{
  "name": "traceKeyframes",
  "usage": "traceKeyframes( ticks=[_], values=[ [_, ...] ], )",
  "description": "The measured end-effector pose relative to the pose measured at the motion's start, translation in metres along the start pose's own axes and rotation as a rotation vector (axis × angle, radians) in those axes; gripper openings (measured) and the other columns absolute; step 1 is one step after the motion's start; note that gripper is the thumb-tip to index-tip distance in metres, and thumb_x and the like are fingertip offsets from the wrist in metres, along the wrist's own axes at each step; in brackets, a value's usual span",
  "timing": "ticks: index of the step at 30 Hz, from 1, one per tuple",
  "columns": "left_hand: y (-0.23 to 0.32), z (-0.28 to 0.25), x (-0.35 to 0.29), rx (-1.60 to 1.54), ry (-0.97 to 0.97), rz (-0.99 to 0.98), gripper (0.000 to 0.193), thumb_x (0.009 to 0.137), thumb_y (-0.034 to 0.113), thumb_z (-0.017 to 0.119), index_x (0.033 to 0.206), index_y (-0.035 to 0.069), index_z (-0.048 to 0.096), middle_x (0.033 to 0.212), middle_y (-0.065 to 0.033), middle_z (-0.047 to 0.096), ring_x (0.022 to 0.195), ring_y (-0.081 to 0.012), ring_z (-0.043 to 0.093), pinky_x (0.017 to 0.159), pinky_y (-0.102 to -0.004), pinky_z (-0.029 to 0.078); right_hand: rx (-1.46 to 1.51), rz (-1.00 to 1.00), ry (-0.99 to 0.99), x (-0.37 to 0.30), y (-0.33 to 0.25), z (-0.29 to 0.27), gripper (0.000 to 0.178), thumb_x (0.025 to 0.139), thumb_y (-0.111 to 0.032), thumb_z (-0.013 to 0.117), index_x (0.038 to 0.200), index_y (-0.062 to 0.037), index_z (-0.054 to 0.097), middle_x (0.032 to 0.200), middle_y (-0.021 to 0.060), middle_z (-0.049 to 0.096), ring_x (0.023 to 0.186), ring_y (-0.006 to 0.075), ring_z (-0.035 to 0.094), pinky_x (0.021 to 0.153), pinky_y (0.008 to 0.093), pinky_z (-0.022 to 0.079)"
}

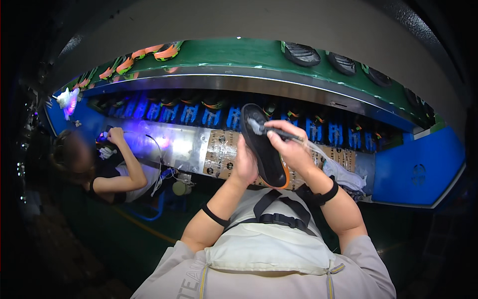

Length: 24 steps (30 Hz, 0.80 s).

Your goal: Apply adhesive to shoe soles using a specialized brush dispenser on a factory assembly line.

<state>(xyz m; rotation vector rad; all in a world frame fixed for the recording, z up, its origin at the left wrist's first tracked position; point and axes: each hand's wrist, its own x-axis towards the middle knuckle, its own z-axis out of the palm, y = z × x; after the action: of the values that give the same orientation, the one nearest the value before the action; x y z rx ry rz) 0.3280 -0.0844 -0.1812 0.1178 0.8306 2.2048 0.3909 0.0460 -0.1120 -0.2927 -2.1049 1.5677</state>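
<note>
My left hand point(244, 162) holds a black shoe sole point(271, 159) by its left side, tilted with the far end up and to the left. The sole's near end has an orange rim. A whitish wet-looking patch point(256, 125) lies on its far part. My right hand point(294, 149) is closed around a dark brush-like tool point(285, 133), whose tip touches the sole beside the patch. A pale thin hose point(318, 150) trails from the tool's rear to the right. The fingers of my left hand under the sole are hidden.
Cardboard point(219, 149) covers part of the metal bench. A crumpled white cloth point(346, 177) lies right. Blue racks point(189, 114) line the back, below a green belt point(224, 54) carrying black soles point(302, 54) and orange shoe parts point(168, 51). A co-worker's arm point(130, 167) is at left.
</note>
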Motion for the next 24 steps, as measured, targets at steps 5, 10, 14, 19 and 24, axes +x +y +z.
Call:
traceKeyframes(
  ticks=[5, 10, 14, 19, 24],
  values=[
    [0.019, -0.033, 0.023, 0.02, -0.239, -0.081, 0.083, 0.106, 0.067, 0.011, 0.14, 0.005, 0.056, 0.125, -0.017, 0.068, 0.116, -0.0315, 0.067, 0.108, -0.0463, 0.05, -0.365, -0.022, -0.494, -0.026, -0.019, -0.051, 0.022, 0.086, -0.013, 0.075, 0.107, -0.0048, 0.076, 0.105, 0.0164, 0.076, 0.096, 0.0342, 0.073, 0.087, 0.0402, 0.057],
    [0.01, -0.009, 0.008, -0.066, -0.136, -0.181, 0.083, 0.106, 0.067, 0.013, 0.144, 0.005, 0.053, 0.13, -0.0153, 0.066, 0.12, -0.0296, 0.065, 0.109, -0.0448, 0.05, -0.115, 0.018, -0.228, -0.018, -0.036, -0.054, 0.024, 0.089, -0.006, 0.074, 0.113, -0.0039, 0.076, 0.105, 0.0115, 0.076, 0.093, 0.0194, 0.071, 0.082, 0.0333, 0.057],
    [-0.024, 0.005, -0.019, 0.023, -0.088, -0.116, 0.081, 0.105, 0.069, 0.018, 0.156, 0.01, 0.041, 0.153, -0.0107, 0.051, 0.139, -0.0257, 0.052, 0.117, -0.042, 0.043, 0.02, -0.115, 0.037, -0.012, -0.022, -0.027, 0.025, 0.091, -0.005, 0.073, 0.116, -0.0032, 0.075, 0.099, 0.0096, 0.073, 0.089, 0.0165, 0.067, 0.081, 0.032, 0.055],
    [-0.011, 0.0, -0.021, -0.063, -0.114, -0.164, 0.091, 0.1, 0.077, 0.021, 0.15, 0.007, 0.047, 0.143, -0.0146, 0.059, 0.133, -0.0283, 0.057, 0.112, -0.0446, 0.048, 0.247, 0.013, -0.391, -0.013, -0.019, -0.046, 0.026, 0.09, -0.006, 0.074, 0.115, -0.0001, 0.076, 0.099, 0.009, 0.074, 0.091, 0.0175, 0.067, 0.083, 0.0325, 0.054],
    [-0.006, 0.009, -0.017, -0.085, -0.03, -0.138, 0.085, 0.102, 0.073, 0.021, 0.144, 0.006, 0.053, 0.136, -0.0138, 0.064, 0.126, -0.0293, 0.062, 0.109, -0.0455, 0.05, -0.082, -0.287, -0.223, -0.009, -0.015, -0.036, 0.027, 0.088, -0.008, 0.076, 0.115, -0.0064, 0.077, 0.094, 0.0093, 0.073, 0.089, 0.0222, 0.066, 0.082, 0.0348, 0.051]
  ],
)
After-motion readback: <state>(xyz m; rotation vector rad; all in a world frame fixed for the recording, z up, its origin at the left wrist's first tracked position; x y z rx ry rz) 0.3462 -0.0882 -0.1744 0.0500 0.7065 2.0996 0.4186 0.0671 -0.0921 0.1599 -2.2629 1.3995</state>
